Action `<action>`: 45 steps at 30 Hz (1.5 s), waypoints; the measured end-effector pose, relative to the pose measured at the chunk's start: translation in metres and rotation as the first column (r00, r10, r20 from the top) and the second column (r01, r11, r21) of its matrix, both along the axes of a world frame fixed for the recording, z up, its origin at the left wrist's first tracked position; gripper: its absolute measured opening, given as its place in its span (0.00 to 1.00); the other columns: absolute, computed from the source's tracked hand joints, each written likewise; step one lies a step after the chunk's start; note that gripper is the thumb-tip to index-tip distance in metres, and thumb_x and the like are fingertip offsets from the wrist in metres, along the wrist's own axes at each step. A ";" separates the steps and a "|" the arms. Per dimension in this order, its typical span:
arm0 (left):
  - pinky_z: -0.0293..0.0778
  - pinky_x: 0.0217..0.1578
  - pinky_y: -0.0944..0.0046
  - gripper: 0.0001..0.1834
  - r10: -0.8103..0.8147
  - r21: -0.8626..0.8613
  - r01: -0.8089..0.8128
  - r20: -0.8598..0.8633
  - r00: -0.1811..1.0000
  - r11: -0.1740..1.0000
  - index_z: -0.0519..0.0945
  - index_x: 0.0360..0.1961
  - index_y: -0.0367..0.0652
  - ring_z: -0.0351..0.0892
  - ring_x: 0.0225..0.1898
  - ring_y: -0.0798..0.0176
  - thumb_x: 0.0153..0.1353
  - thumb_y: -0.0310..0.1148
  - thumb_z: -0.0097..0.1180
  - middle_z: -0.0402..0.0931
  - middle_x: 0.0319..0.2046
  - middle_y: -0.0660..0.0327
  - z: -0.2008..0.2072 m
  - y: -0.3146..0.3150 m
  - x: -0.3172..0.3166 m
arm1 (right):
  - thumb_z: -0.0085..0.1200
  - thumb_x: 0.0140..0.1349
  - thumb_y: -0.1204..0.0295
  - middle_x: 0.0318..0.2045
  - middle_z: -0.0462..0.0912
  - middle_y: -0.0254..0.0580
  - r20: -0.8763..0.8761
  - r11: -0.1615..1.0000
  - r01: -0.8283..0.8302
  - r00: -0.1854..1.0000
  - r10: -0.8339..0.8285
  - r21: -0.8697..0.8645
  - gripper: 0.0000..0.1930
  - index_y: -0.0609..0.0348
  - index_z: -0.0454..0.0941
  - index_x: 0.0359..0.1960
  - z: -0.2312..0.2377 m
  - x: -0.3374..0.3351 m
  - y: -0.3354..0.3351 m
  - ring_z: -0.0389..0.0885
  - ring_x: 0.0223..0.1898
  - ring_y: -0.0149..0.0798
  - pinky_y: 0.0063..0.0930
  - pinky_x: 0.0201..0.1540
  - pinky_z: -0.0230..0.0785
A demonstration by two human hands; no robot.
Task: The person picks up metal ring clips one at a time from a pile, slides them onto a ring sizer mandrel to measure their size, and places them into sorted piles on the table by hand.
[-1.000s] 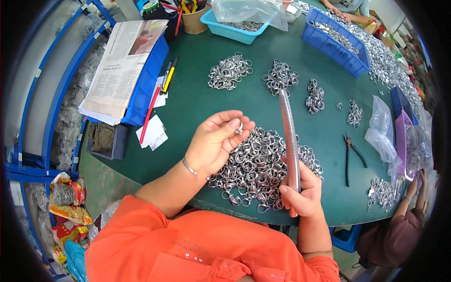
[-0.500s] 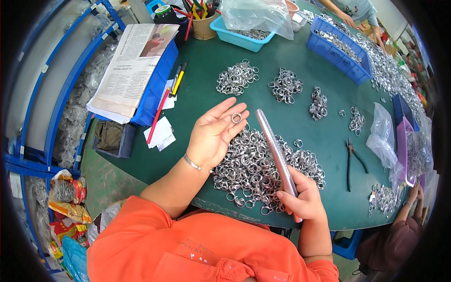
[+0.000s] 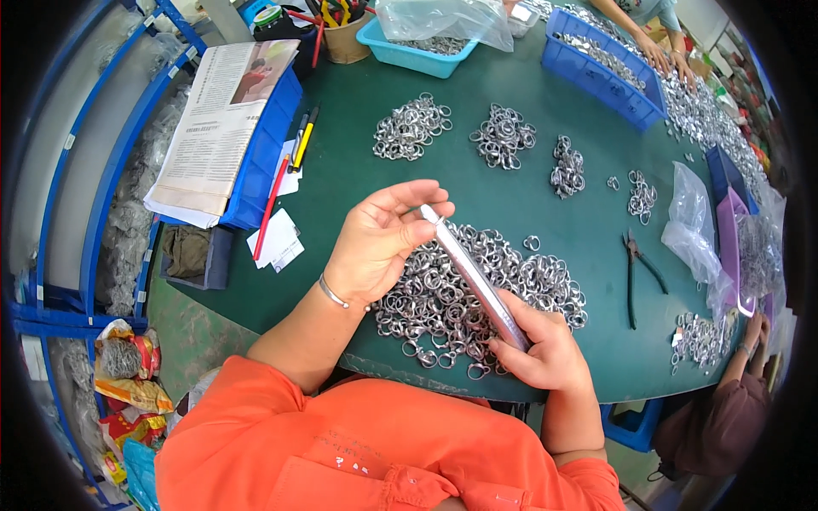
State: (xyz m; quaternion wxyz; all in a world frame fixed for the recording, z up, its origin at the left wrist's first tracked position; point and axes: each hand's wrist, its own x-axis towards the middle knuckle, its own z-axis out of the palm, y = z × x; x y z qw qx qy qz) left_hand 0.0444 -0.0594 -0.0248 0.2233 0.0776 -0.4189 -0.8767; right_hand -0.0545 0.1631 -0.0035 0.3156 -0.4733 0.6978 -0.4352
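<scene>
Right hand is gripping the lower end of a tapered silver metal rod, fingers wrapped tight, rod slanting up-left over the table. Left hand is pinching at the rod's narrow tip, thumb and fingertips closed there; a small metal ring seems to be going onto the tip, but it is too small to tell for sure. Hands are apart, joined only by the rod.

To do it well, judging from this: keeping the rod steady, feeding the ring square to the tip, not tilted.

Under both hands is lying a big heap of loose silver rings on the round green table. Smaller ring piles are sitting further out, dark pliers to the right.
</scene>
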 end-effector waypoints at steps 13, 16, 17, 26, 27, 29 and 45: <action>0.70 0.37 0.70 0.15 -0.270 -0.381 0.300 0.130 0.954 0.875 0.80 0.35 0.34 0.72 0.35 0.67 0.42 0.22 0.65 0.72 0.35 0.58 0.011 0.002 0.005 | 0.52 0.48 0.79 0.24 0.78 0.48 -0.099 0.995 -0.033 0.995 0.024 -0.094 0.27 0.60 0.67 0.54 -0.003 -0.001 0.000 0.79 0.22 0.43 0.28 0.28 0.71; 0.71 0.34 0.72 0.13 -0.218 -0.419 0.274 0.177 0.960 0.866 0.78 0.36 0.33 0.72 0.34 0.69 0.46 0.19 0.62 0.72 0.36 0.58 0.014 0.007 0.005 | 0.52 0.48 0.78 0.23 0.78 0.47 -0.106 0.997 -0.033 0.994 0.025 -0.076 0.27 0.60 0.67 0.55 0.000 -0.002 0.000 0.79 0.22 0.43 0.28 0.28 0.71; 0.71 0.30 0.72 0.13 -0.208 -0.348 0.283 0.238 0.949 0.894 0.77 0.38 0.32 0.72 0.31 0.70 0.48 0.17 0.58 0.72 0.36 0.59 0.018 0.010 0.005 | 0.52 0.49 0.78 0.23 0.78 0.46 -0.093 0.998 -0.021 0.996 0.016 -0.059 0.27 0.60 0.67 0.55 0.001 -0.002 -0.001 0.79 0.22 0.41 0.28 0.28 0.71; 0.70 0.24 0.74 0.07 0.438 -0.535 -0.250 0.260 0.860 0.807 0.76 0.36 0.34 0.71 0.22 0.73 0.57 0.26 0.53 0.75 0.26 0.62 0.038 -0.077 -0.011 | 0.54 0.49 0.80 0.21 0.75 0.30 0.459 0.988 0.151 0.877 -0.145 0.024 0.29 0.62 0.65 0.57 0.010 -0.007 0.010 0.69 0.14 0.20 0.15 0.14 0.60; 0.70 0.24 0.74 0.07 0.526 -0.708 -0.163 0.330 0.784 0.687 0.76 0.35 0.34 0.72 0.22 0.73 0.57 0.26 0.54 0.75 0.25 0.63 0.036 -0.086 -0.014 | 0.53 0.50 0.80 0.20 0.74 0.29 0.494 0.978 0.207 0.851 -0.177 -0.006 0.29 0.62 0.64 0.58 0.007 -0.006 0.010 0.67 0.12 0.20 0.14 0.12 0.58; 0.71 0.23 0.74 0.06 0.542 -0.779 -0.089 0.344 0.767 0.621 0.77 0.33 0.35 0.74 0.21 0.72 0.55 0.26 0.55 0.76 0.24 0.62 0.020 -0.099 -0.025 | 0.51 0.51 0.82 0.18 0.72 0.28 0.532 0.952 0.301 0.816 -0.226 -0.057 0.30 0.63 0.62 0.59 0.000 -0.006 0.010 0.65 0.10 0.19 0.13 0.09 0.55; 0.73 0.29 0.66 0.08 0.474 -0.919 0.200 0.351 0.808 0.339 0.80 0.30 0.37 0.79 0.26 0.64 0.50 0.30 0.59 0.79 0.24 0.56 -0.001 -0.087 -0.043 | 0.49 0.51 0.84 0.20 0.73 0.31 0.514 0.877 0.440 0.807 -0.291 -0.194 0.27 0.68 0.62 0.57 -0.009 -0.005 0.001 0.65 0.12 0.18 0.12 0.12 0.56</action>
